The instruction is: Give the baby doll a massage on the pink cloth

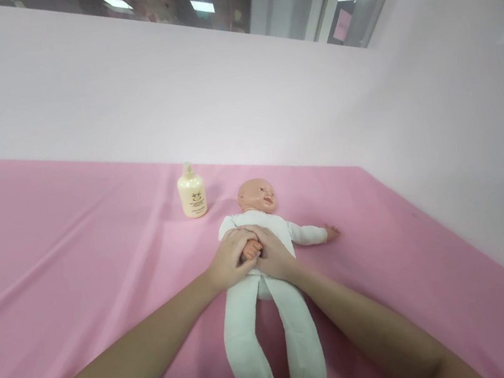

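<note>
A baby doll in a white cloth body lies on its back, with its head away from me and its face turned to the right. One of its arms is folded across its belly. My left hand is closed around that arm from the left. From the right, my right hand wraps the same arm, and my fingers partly overlap. The doll's small hand pokes out between my two hands. Its other arm stretches out to the right on the pink cover.
A cream-coloured bottle with printed text stands upright left of the doll's head. Pink, creased cover lies under everything. Pale walls rise behind and to the right, with a window above.
</note>
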{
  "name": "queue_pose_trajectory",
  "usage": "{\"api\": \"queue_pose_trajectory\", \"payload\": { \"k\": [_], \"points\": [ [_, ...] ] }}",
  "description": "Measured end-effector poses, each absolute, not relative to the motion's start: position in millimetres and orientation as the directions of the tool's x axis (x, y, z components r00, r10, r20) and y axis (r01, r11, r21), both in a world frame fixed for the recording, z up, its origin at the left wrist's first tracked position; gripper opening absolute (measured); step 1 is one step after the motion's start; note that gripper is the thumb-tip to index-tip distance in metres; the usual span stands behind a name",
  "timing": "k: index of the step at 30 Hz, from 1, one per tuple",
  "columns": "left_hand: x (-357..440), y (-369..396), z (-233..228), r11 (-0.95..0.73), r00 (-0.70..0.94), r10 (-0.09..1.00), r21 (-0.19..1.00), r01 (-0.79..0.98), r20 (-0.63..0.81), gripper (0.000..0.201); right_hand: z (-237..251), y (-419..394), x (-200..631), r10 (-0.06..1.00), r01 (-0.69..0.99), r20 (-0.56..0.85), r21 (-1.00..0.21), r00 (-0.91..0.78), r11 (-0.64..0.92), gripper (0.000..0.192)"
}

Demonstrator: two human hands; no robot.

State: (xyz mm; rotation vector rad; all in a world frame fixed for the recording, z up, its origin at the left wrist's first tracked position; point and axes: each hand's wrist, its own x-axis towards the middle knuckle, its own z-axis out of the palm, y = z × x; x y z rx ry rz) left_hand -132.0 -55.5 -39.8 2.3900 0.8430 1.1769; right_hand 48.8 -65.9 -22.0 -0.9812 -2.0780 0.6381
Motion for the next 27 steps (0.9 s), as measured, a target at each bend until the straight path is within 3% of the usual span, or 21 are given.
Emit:
{"api": "queue_pose_trajectory", "payload": {
  "k": [27],
  "points": [
    [-131.5, -55.7, -38.5, -0.754, 0.476, 0.655, 0.548, 0.363, 0.587, 0.022, -21.3, -65.8, 48.4, 0.808, 0.446, 0.398, -0.685, -0.435, 0.577, 0.063]
  ]
}}
